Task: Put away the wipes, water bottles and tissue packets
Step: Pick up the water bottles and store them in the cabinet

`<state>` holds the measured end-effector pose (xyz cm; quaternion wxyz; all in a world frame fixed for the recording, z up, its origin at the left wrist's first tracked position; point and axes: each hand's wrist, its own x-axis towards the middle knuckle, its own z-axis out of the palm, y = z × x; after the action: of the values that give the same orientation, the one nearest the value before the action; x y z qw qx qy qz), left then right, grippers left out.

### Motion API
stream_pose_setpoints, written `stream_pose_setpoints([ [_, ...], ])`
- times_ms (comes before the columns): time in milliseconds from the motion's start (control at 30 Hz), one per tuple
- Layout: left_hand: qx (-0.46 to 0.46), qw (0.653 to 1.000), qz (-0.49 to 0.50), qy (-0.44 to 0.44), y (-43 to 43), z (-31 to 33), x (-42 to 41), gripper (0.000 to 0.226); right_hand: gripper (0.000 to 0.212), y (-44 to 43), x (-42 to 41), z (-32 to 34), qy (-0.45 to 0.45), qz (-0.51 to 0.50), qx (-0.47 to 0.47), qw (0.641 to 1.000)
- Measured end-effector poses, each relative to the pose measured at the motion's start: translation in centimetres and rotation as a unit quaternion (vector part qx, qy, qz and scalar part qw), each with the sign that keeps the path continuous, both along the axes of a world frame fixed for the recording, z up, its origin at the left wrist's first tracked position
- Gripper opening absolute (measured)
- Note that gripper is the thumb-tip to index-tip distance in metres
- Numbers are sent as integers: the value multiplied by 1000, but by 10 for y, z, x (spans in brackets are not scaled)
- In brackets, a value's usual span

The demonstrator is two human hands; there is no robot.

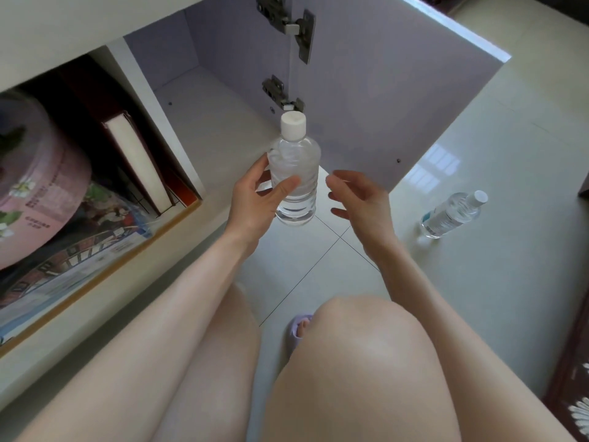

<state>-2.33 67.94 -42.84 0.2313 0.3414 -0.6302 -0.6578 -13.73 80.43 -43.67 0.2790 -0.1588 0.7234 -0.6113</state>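
Across the middle and right of the frame runs a pale, glossy tiled floor [478,282], seen from above by a person crouching with bare knees low in the picture. At the top stands a low white cabinet [63,23]; its door [382,90] is swung wide open towards the upper right, hung on two metal hinges [294,30]. The compartment behind it [216,122] shows a bare pale bottom.

Near the centre, the left grip [255,202] holds a clear water bottle [294,173] with a white cap. The thumb lies across the front of the bottle and the fingers curl round behind it. The bottle is upright, cap upwards, in front of the open compartment and off the floor. The right grip [363,202] sits just beside the bottle on its right and does not touch it; its fingers are loosely curled and hold nothing.

A second water bottle [452,215] rests on the floor at the right, well apart from both hands, cap towards the upper right; whether it stands or lies I cannot tell.

At the left, a neighbouring open compartment holds a pink round box [38,186], a book [140,161] standing on end, and a flat printed box [79,250] underneath. A purple slipper [298,327] shows between the knees, and dark wooden furniture [573,378] edges the lower right corner.
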Motion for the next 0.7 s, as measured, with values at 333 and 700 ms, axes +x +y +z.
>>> stream_pose_setpoints([
  [333, -12, 997, 67, 23, -58, -19, -12, 50, 16, -97, -22, -13, -71, 148, -22, 986],
  [700, -21, 977, 194, 87, -112, -39, -50, 50, 31, -183, -48, -30, -97, 171, -63, 978],
])
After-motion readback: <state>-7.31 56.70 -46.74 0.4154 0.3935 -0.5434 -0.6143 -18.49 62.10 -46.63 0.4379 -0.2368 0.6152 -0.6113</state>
